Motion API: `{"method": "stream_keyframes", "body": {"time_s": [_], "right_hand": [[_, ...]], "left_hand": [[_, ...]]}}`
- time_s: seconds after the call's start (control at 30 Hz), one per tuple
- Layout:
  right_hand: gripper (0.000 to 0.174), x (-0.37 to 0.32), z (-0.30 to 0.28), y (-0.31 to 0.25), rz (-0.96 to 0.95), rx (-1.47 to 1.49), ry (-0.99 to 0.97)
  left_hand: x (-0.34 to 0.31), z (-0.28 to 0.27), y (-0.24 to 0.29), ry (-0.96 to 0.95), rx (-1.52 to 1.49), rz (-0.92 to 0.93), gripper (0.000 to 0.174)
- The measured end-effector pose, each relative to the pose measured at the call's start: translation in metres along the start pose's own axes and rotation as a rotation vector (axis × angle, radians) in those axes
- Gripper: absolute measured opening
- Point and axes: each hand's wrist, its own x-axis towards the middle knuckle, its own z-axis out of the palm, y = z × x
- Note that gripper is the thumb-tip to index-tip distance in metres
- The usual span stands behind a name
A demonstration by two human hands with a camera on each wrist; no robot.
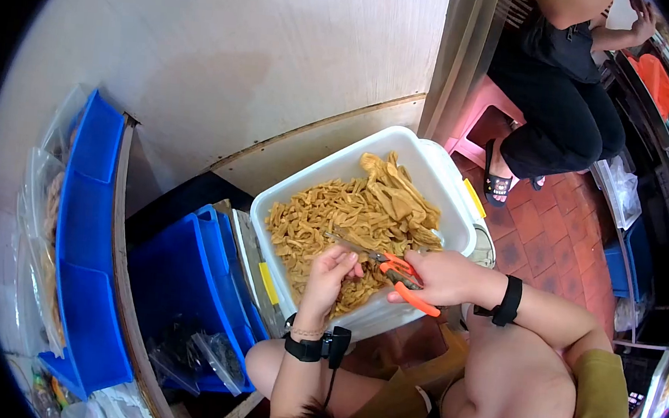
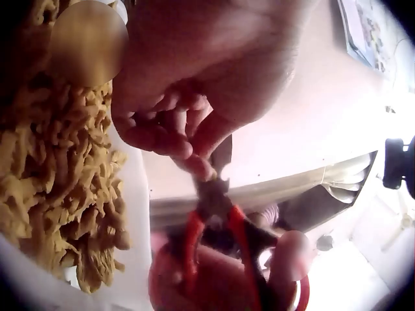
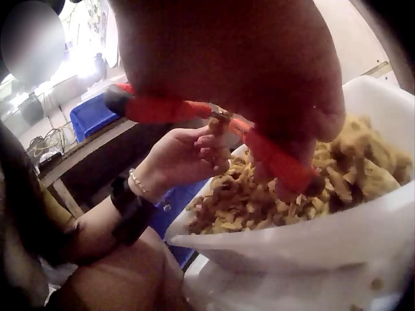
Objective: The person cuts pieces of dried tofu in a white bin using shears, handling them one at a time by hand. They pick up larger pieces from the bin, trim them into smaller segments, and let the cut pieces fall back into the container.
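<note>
My right hand grips orange-handled shears, their handles spread apart and the blades toward my left hand. In the right wrist view, the left fingertips pinch a small brown piece right at the blades; the fingers partly hide it. Both hands are over the near side of a white plastic tub. Inside lie many short, wrinkled yellow-brown strips, with larger folded yellow-brown pieces heaped at the back right.
Blue bins stand left of the tub, some holding plastic bags. A pale wall panel rises behind. At the upper right a person in black trousers sits by a pink stool on red floor tiles.
</note>
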Motion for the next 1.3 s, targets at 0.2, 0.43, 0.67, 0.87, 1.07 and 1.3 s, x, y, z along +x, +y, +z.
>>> {"method": "stream_keyframes", "body": {"time_s": [0.2, 0.43, 0.67, 0.87, 1.07, 1.3], "right_hand": [[0.079, 0.002, 0.002, 0.004, 0.019, 0.031, -0.044], [0.069, 0.005, 0.0, 0.002, 0.011, 0.08, 0.094], [0.062, 0.004, 0.0, 0.001, -0.034, 0.047, 0.165], [0.069, 0.005, -0.002, 0.001, -0.046, -0.034, 0.052], [0.074, 0.001, 0.003, 0.003, -0.079, -0.034, 0.059], [0.072, -0.001, 0.006, 0.002, -0.097, -0.079, 0.057]], "left_hand": [[0.0, 0.002, -0.002, 0.01, -0.053, -0.056, 0.013], [0.0, 0.0, 0.006, 0.101, -0.091, -0.066, 0.011], [0.001, -0.001, 0.003, 0.066, -0.039, -0.019, 0.011], [0.004, 0.008, -0.003, 0.229, -0.23, 0.058, 0.013], [0.006, 0.001, -0.003, 0.334, -0.387, 0.159, 0.012], [0.005, -0.025, 0.003, 0.384, -0.529, 0.225, 0.012]]}}
